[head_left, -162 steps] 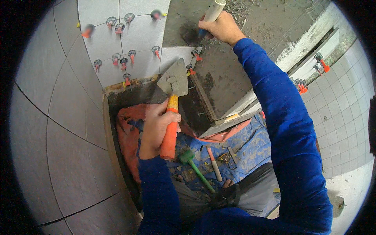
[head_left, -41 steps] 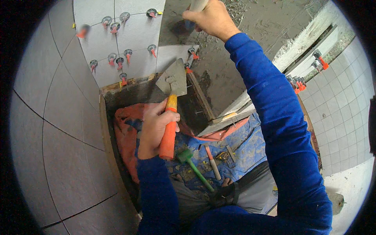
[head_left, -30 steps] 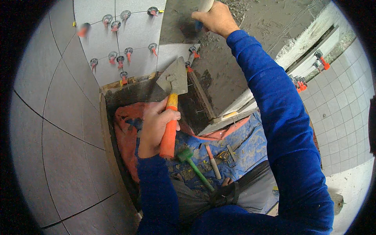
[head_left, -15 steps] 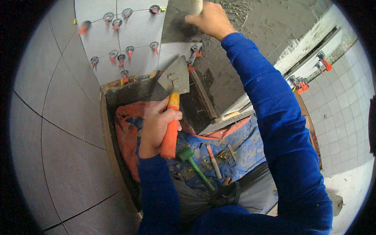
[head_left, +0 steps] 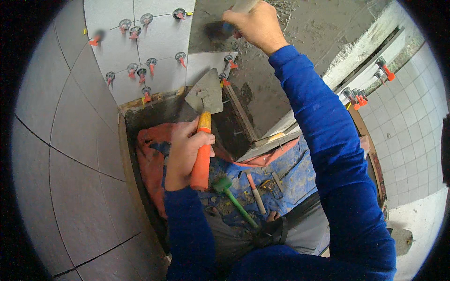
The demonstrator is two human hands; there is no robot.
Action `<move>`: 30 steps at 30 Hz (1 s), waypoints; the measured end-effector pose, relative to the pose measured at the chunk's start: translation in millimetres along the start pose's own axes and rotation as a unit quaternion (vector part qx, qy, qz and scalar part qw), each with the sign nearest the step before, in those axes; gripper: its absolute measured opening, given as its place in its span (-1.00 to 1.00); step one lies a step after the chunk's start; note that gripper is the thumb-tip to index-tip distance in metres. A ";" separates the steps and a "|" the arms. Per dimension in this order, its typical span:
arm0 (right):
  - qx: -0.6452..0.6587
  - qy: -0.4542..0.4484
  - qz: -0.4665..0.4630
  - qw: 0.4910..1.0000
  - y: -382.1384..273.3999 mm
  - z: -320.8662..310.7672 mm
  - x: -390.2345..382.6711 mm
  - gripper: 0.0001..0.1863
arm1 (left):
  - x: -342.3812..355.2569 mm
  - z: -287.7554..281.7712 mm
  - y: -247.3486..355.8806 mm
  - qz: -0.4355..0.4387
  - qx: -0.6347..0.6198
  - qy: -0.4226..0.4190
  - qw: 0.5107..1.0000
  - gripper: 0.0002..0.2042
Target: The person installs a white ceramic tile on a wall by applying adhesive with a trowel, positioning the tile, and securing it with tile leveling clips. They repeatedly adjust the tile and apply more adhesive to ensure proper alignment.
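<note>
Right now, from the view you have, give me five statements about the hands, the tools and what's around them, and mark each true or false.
1. The left hand holds a trowel. True.
2. The right hand is empty. False: it grips a pale-handled tool.
3. A green mallet lies on the blue sheet. True.
4. The trowel's blade points back toward the person. False: it points away from the person.
5. Clips with red parts stand on the pale tiles. True.
</note>
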State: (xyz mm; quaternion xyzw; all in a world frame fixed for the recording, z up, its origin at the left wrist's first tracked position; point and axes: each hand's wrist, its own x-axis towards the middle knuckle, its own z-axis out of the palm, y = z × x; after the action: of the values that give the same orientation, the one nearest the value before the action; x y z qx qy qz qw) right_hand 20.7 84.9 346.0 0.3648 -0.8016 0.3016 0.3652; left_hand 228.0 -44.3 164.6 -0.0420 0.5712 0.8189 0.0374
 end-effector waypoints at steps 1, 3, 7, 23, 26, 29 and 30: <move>0.006 0.006 0.005 1.000 0.2 -1.9 -2.1 -0.66 | -0.4 -0.7 -0.1 0.001 0.012 -0.010 1.000 -0.46; 0.028 0.013 0.039 0.999 0.5 -6.1 -5.7 -0.66 | -1.3 0.1 -1.6 0.001 -0.001 -0.003 1.000 -0.47; 0.096 0.017 0.112 0.989 1.2 -11.2 -8.6 -0.65 | 0.5 2.7 -1.9 -0.009 0.004 -0.013 1.000 -0.47; 0.014 0.011 0.133 0.991 35.5 3.4 -10.0 -0.62 | -2.2 2.4 1.9 -0.008 -0.033 -0.001 0.999 -0.56; -0.024 0.008 0.084 0.996 41.8 6.1 -11.1 -0.61 | -3.2 4.3 3.7 -0.015 -0.024 0.000 1.000 -0.58; -0.058 -0.004 0.058 0.997 47.0 16.3 -8.6 -0.62 | -4.6 5.5 4.0 -0.013 -0.020 0.009 1.000 -0.59; -0.076 -0.034 0.043 0.996 48.0 20.3 -7.0 -0.58 | -4.5 6.0 3.5 -0.008 -0.024 0.013 1.000 -0.59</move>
State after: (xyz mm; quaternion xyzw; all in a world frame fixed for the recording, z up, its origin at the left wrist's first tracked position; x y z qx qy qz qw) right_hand -22.1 98.8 318.7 0.3109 -0.8491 0.2427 0.3513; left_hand 232.0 -39.9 170.4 -0.0579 0.5516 0.8314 0.0358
